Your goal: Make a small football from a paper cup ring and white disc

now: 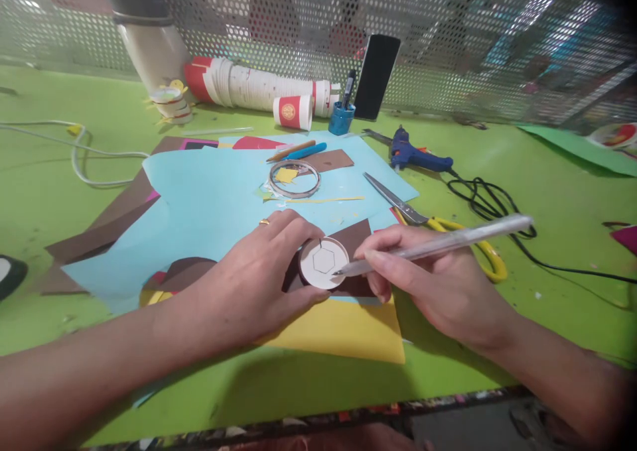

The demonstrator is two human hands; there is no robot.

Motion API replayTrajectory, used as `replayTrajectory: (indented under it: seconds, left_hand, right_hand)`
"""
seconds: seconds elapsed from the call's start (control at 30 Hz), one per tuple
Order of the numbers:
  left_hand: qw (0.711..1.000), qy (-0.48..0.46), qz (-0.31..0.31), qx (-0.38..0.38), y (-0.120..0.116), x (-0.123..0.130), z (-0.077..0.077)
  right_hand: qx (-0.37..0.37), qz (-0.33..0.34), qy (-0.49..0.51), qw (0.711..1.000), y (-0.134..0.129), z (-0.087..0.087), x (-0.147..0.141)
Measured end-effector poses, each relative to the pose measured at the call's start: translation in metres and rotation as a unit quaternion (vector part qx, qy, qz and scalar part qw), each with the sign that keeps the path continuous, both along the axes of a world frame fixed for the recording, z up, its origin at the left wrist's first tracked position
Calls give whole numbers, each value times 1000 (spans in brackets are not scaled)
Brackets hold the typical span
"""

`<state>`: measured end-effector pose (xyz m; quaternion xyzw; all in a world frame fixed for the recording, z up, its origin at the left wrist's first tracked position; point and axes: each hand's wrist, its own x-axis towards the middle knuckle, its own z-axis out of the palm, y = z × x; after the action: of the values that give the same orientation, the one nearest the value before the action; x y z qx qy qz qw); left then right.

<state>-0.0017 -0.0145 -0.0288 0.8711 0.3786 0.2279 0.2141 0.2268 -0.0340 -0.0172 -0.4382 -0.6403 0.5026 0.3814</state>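
White-faced and marked with a dark hexagon, the round, rimmed disc [323,262] is over a dark brown sheet [361,231]. Your left hand [273,262] grips its edge between thumb and fingers. Your right hand [423,278] grasps a clear, grey-tinted pen [448,242], its tip at the disc's face beside the hexagon's lower right. Silver-bladed scissors with yellow handles [415,216] lie just beyond that hand, near a blue glue gun [415,156] on the green table [572,205].

A green table [562,205] bears coloured paper sheets [209,199], a glue gun [415,157] and a white cable [107,184].
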Motion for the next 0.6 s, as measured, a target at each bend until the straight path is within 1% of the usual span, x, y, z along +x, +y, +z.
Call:
replayTrajectory:
  seconds: [0.13, 0.23, 0.33, 0.6]
  left_hand:
    - [1000, 2, 3, 5, 0, 0, -1]
    - [1000, 0, 3, 6, 0, 0, -1]
    - [1000, -3, -3, 8, 0, -1, -1]
    - [1000, 0, -5, 9, 2, 0, -2]
  right_hand:
    - [-20, 15, 16, 1000, 1, -3, -4]
    - [-27, 5, 16, 999, 2, -5, -4]
    - [-20, -5, 4, 1000, 3, -6, -4]
    - [3, 0, -35, 999, 2, 0, -6]
